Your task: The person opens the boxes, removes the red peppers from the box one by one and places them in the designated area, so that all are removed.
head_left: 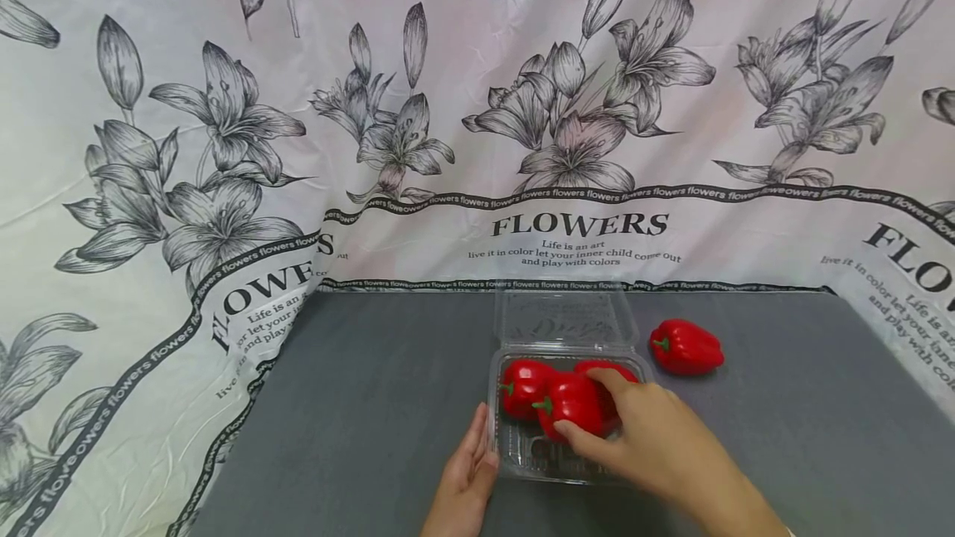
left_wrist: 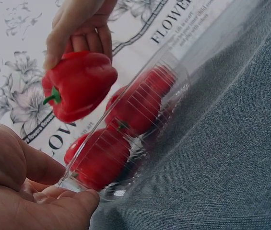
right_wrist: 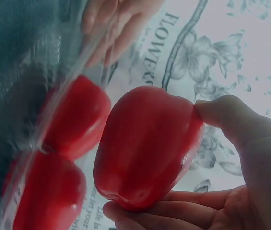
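The largest thing before me is one white cloth backdrop printed with grey line-drawn lilies (head_left: 597, 156), with one FLOWERS heading whole in the middle and two more cut or folded at the sides. Next comes one flat grey counter (head_left: 373, 404) with a woven-looking surface. On it sits one clear, rectangular plastic box (head_left: 548, 471) with its single clear lid (head_left: 564, 317) laid back toward the backdrop.

My two hands are at the box. My right hand (head_left: 656, 437) grips one glossy red bell pepper (head_left: 569, 406) between the thumb on one side and the fingers on the other, raised above the box's rim. My left hand (head_left: 464, 475) lies with its fingers extended against the outside of the box's left wall.

I count four red bell peppers in all: the one I hold, two inside the box, and one on the counter. Of the two inside, the left red pepper (head_left: 525, 384) lies near the left wall; the back red pepper (head_left: 608, 364) is partly hidden by my right hand. The lone red pepper (head_left: 686, 347) lies on its side, just right of the box and apart from it.

Smallest are the green stems, three visible from my head view; the gripped pepper's green stem (head_left: 542, 406) points left.
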